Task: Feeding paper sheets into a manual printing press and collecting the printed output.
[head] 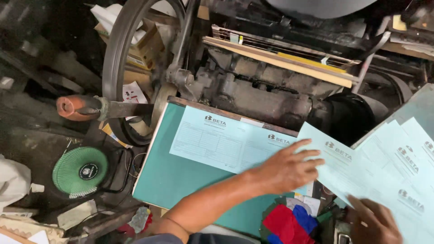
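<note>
My left hand (289, 169) lies flat with fingers spread on a pale blue printed sheet (264, 151), where it overlaps another sheet (210, 140) on a green-topped board (167, 180). My left forearm reaches across the board from the bottom. At the lower right, my right hand (375, 221) grips the underside edge of a fanned stack of the same pale blue sheets (398, 167), with one finger on top. The nearest sheet of that stack touches my left fingertips.
A dark, greasy printing press (262, 95) stands behind the board, with a large flywheel (113, 58) and a reddish handle (72, 107) at the left. A small green fan (80, 171) sits low on the left. Red and blue rags (285, 221) lie by my lap.
</note>
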